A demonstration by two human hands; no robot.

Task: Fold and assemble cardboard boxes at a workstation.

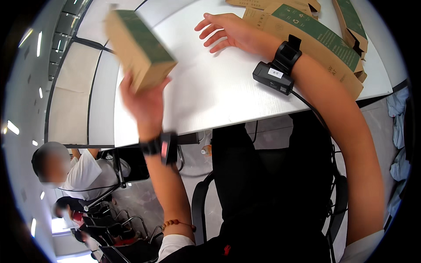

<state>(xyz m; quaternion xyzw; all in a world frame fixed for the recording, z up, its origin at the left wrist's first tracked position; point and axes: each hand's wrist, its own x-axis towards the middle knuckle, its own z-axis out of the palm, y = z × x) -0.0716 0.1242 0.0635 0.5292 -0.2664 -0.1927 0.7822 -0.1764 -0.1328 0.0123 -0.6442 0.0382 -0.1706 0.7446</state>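
My left hand [147,98] grips the lower end of a long brown cardboard box [142,48] with a dark green side. The box is held up tilted over the left part of the white table [197,94], slightly blurred by motion. My right hand [223,33] is over the table with its fingers apart and nothing in them. Just beyond its wrist lie flattened brown and green cartons [313,44], partly covered by my right forearm. Each wrist wears a black strapped device; a cable runs from the right device [274,76].
Another green-sided box [351,26] lies at the far right of the table. A pale partition [68,92] stands along the left. My chair's armrest [199,206] is below the table edge. Further left sits a person in a white shirt [90,173], with others behind.
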